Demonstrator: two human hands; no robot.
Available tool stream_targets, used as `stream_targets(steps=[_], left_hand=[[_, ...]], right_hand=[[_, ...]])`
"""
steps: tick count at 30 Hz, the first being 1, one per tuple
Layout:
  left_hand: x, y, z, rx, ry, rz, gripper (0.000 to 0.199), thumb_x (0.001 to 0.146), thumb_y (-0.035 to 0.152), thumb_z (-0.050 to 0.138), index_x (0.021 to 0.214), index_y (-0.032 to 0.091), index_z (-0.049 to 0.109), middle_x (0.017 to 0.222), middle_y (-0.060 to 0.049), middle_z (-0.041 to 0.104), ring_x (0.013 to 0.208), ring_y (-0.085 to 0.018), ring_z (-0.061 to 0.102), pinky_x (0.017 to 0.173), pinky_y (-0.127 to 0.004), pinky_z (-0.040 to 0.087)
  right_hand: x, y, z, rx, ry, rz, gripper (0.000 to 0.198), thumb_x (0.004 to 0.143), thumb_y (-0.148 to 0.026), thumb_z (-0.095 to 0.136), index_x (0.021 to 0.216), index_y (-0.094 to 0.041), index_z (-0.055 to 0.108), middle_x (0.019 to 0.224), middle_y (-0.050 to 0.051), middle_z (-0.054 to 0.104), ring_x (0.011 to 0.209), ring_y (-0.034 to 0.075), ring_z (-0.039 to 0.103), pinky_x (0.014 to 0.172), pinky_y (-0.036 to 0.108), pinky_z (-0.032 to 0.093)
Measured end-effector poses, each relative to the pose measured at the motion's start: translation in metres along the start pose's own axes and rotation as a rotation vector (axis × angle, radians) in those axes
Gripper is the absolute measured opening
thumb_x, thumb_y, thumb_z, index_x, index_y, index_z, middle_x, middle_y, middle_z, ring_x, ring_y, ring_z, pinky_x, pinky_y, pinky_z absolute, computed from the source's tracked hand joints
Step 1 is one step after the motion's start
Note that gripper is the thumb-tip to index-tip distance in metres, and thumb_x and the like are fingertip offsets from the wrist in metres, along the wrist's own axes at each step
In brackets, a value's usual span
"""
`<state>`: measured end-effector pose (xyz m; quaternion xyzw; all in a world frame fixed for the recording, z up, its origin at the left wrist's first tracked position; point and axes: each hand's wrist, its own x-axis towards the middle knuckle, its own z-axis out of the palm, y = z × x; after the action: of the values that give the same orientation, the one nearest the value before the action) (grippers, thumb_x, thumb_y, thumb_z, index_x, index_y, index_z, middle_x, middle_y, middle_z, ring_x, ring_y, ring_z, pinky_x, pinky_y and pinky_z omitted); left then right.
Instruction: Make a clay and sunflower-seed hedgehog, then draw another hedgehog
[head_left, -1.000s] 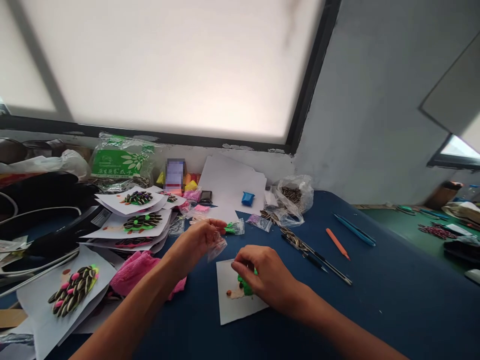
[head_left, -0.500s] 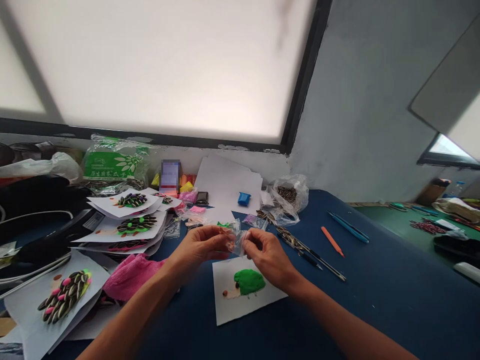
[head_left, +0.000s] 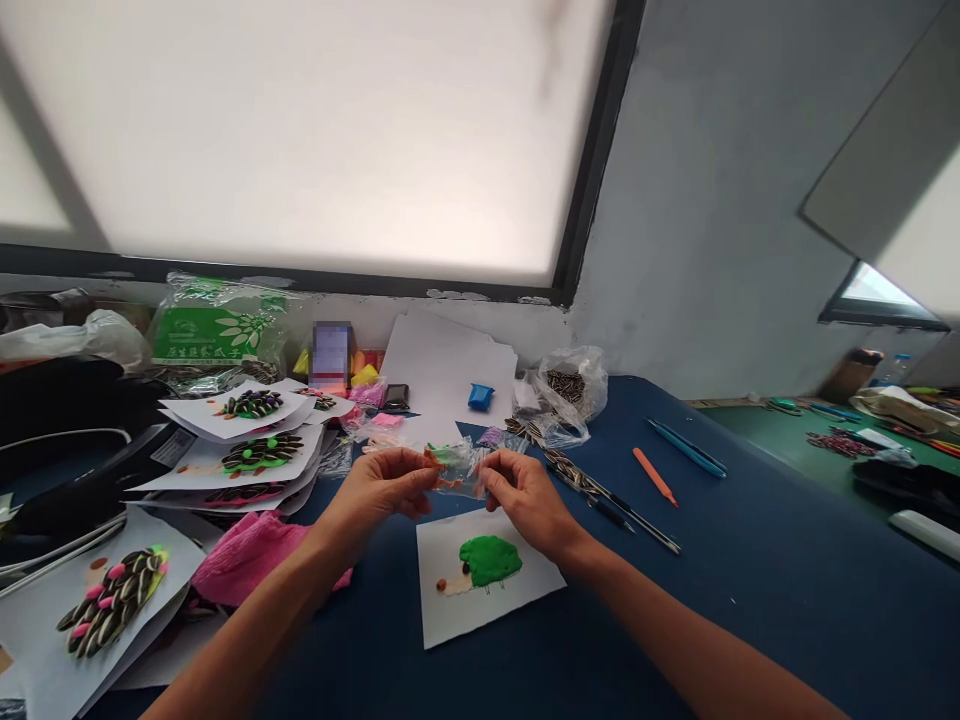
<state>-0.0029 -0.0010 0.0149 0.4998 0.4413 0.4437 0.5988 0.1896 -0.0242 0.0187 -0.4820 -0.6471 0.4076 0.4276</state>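
Note:
Between my two hands is a small clear plastic bag (head_left: 456,470) with orange-brown bits, perhaps clay, at its left end. My left hand (head_left: 394,482) pinches that left end, and my right hand (head_left: 521,495) grips the right end with bent fingers. Below them lies a white card (head_left: 450,622) bearing a hedgehog shape with a green clay body (head_left: 489,561), a pale snout and a brown nose. Bare of seeds, the green body shows whole. A pink cloth (head_left: 251,560) rests left of my left forearm.
Stacked cards (head_left: 262,455) with seed-covered hedgehogs stand at left. A bag of sunflower seeds (head_left: 566,385), loose seeds, a blue clay packet (head_left: 481,397) and blank paper (head_left: 442,350) lie at the back. Rightward are pens, an orange marker (head_left: 655,477) and blue tweezers (head_left: 686,447).
My hands have drawn slightly apart, so the plastic bag is stretched out more between them. The whole view has shifted a little, moving the scene leftward.

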Motion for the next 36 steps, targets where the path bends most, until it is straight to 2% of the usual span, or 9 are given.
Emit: stream_targets(steps=[5,9,12,17,21,24,30,36], left_hand=[[0.002,-0.001,-0.003,0.166,0.052,0.026,0.037,0.059,0.048,0.076,0.068,0.016,0.061,0.059,0.000,0.064,0.043,-0.010,0.055,0.040,-0.020,0.041],[0.009,-0.007,-0.015,0.294,0.154,0.051,0.041,0.059,0.052,0.068,0.075,0.016,0.061,0.059,0.002,0.061,0.038,-0.010,0.051,0.035,-0.020,0.034],[0.012,-0.011,-0.025,0.423,0.245,0.055,0.037,0.062,0.050,0.064,0.076,0.016,0.060,0.060,0.003,0.058,0.039,-0.011,0.052,0.035,-0.019,0.032],[0.010,-0.005,-0.030,0.647,0.317,0.013,0.025,0.069,0.042,0.060,0.071,0.018,0.060,0.053,0.004,0.055,0.040,-0.013,0.053,0.038,-0.021,0.032],[0.009,-0.003,-0.030,0.686,0.318,0.060,0.019,0.066,0.036,0.061,0.073,0.018,0.061,0.059,0.003,0.060,0.041,-0.013,0.052,0.042,-0.023,0.037],[0.010,-0.007,-0.032,0.724,0.303,0.082,0.020,0.065,0.034,0.061,0.077,0.018,0.063,0.056,0.003,0.061,0.040,-0.014,0.053,0.046,-0.024,0.039],[0.010,-0.009,-0.033,0.726,0.270,0.106,0.020,0.065,0.037,0.060,0.072,0.019,0.061,0.051,0.004,0.058,0.039,-0.014,0.052,0.043,-0.024,0.035],[0.010,-0.008,-0.033,0.780,0.311,0.120,0.021,0.069,0.041,0.058,0.063,0.021,0.054,0.055,0.004,0.058,0.038,-0.013,0.050,0.045,-0.025,0.037]], right_hand=[[0.006,0.008,-0.005,-0.064,0.000,0.043,0.018,0.089,-0.026,0.048,0.083,-0.015,0.061,0.076,0.003,0.064,0.059,0.011,0.056,0.060,0.025,0.047],[0.011,0.019,-0.010,-0.113,0.026,0.064,0.015,0.085,-0.021,0.049,0.082,-0.015,0.062,0.073,0.003,0.065,0.057,0.012,0.056,0.059,0.026,0.047],[0.012,0.025,-0.012,-0.149,0.025,0.064,0.014,0.082,-0.018,0.048,0.080,-0.015,0.062,0.071,0.003,0.065,0.057,0.012,0.057,0.056,0.026,0.045],[0.013,0.030,-0.012,-0.203,0.032,0.050,0.016,0.080,-0.018,0.048,0.080,-0.015,0.063,0.070,0.003,0.066,0.055,0.013,0.057,0.053,0.025,0.043],[0.013,0.030,-0.012,-0.235,0.034,0.027,0.017,0.080,-0.018,0.047,0.079,-0.015,0.063,0.068,0.003,0.066,0.054,0.013,0.057,0.054,0.025,0.043],[0.012,0.029,-0.011,-0.266,0.036,0.009,0.017,0.081,-0.018,0.046,0.078,-0.015,0.063,0.067,0.003,0.066,0.054,0.014,0.057,0.054,0.025,0.042],[0.009,0.030,-0.008,-0.328,0.032,-0.026,0.018,0.082,-0.018,0.048,0.077,-0.017,0.065,0.068,0.003,0.067,0.061,0.015,0.059,0.057,0.024,0.041],[0.011,0.032,-0.010,-0.352,0.017,-0.033,0.019,0.083,-0.016,0.047,0.079,-0.016,0.065,0.070,0.003,0.069,0.062,0.015,0.060,0.059,0.024,0.042]])
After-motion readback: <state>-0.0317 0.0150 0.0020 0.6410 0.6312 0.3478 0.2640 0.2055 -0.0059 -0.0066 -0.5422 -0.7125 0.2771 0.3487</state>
